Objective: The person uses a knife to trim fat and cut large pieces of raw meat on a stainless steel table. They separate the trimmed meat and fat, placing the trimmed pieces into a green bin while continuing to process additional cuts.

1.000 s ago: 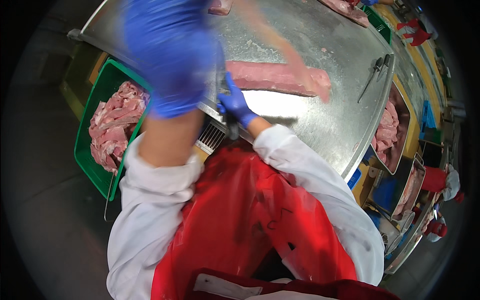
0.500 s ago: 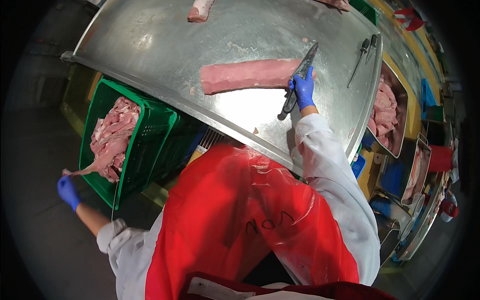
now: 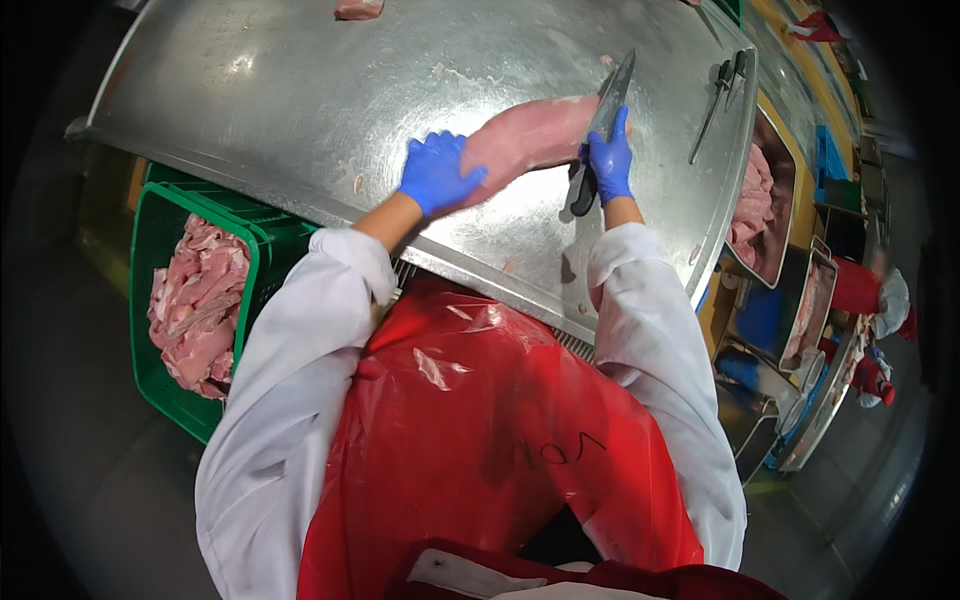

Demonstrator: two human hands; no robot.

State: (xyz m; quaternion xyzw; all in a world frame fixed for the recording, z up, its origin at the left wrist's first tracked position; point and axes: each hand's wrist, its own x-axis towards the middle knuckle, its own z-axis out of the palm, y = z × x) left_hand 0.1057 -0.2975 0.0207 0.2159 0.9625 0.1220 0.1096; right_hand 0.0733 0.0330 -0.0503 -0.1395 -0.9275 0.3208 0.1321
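Observation:
A long pale-pink pork loin (image 3: 530,137) lies across the steel table in front of me, its left part bent toward my body. My left hand (image 3: 438,175), in a blue glove, is closed over the loin's left end, with the thumb on top of the meat. In my right hand (image 3: 611,168), also blue-gloved, is a knife (image 3: 616,90) with a dark handle. Its blade points away from me and lies over the loin's right end. The fingers around the handle are partly hidden.
The steel table (image 3: 280,120) carries a knife and a dark-handled rod (image 3: 706,120) at its right side. A green crate (image 3: 255,285) of meat pieces (image 3: 200,310) stands lower left. Right of the table, a metal tray (image 3: 783,235) holds more meat (image 3: 752,205).
My left hand has come from beside the green crate, letting go of a meat strip there, and taken hold of the loin's left end. That end has bent toward me. The knife stays in my right hand.

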